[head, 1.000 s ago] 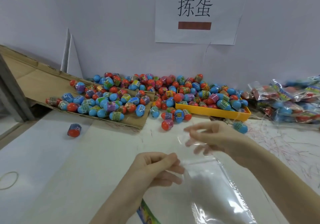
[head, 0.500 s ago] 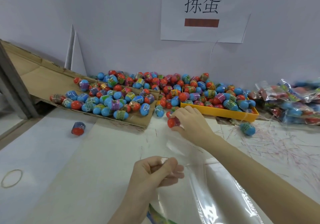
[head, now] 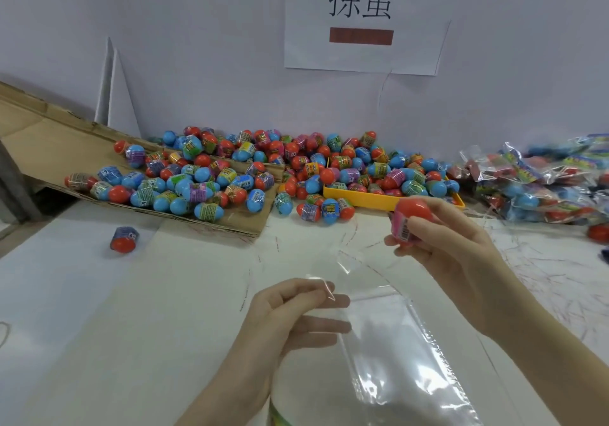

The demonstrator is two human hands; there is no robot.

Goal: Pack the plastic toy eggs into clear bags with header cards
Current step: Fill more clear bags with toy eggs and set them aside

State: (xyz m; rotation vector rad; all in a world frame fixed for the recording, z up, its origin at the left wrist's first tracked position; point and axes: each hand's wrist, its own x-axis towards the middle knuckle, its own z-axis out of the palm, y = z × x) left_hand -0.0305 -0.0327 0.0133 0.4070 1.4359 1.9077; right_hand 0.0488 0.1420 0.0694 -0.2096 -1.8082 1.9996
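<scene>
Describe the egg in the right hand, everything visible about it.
The egg is a plastic toy egg with a glossy red top, wrapped round its middle in a pink printed band bearing a barcode; its lower end is hidden by the fingers. The right hand grips it, thumb in front and fingers behind, tilted with the red end up. It is held in the air above the open mouth of the clear bag, touching only the hand.

Eggs (head: pixel 230 178) red-blue, bright bands; tray (head: pixel 372 199) yellow; bag (head: pixel 389 343) clear.
</scene>
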